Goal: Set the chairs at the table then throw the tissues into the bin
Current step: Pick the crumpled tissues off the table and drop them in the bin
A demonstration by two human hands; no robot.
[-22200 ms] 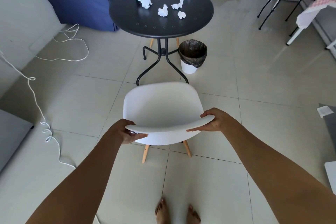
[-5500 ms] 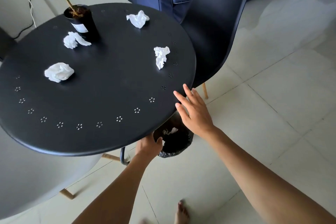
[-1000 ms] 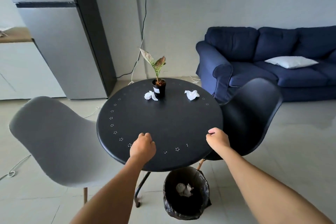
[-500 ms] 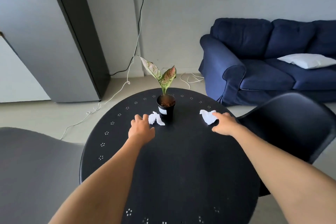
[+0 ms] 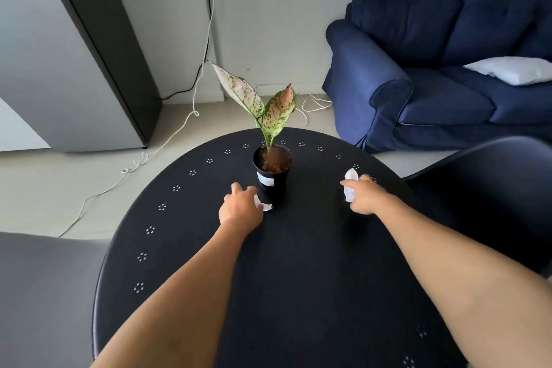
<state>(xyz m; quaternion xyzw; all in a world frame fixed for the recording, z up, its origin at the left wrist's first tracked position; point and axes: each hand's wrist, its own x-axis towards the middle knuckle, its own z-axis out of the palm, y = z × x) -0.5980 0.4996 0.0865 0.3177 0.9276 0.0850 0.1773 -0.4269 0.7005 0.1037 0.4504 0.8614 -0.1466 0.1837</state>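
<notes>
Both my arms reach across the round black table (image 5: 298, 278). My left hand (image 5: 240, 210) closes on a crumpled white tissue (image 5: 264, 205) just left of the black plant pot (image 5: 272, 176). My right hand (image 5: 363, 197) grips a second white tissue (image 5: 349, 185) near the table's right edge. A grey chair (image 5: 44, 293) stands at the table's left and a black chair (image 5: 493, 194) at its right. The bin is hidden under the table.
A potted plant with speckled pink-green leaves (image 5: 263, 107) stands at the far middle of the table. A blue sofa (image 5: 433, 75) with a white cushion (image 5: 513, 70) is behind on the right. White cables (image 5: 143, 155) trail over the floor by a grey cabinet (image 5: 74, 54).
Both hands have closed over the two tissues they were reaching for half a second ago. The view has moved closer to the plant.
</notes>
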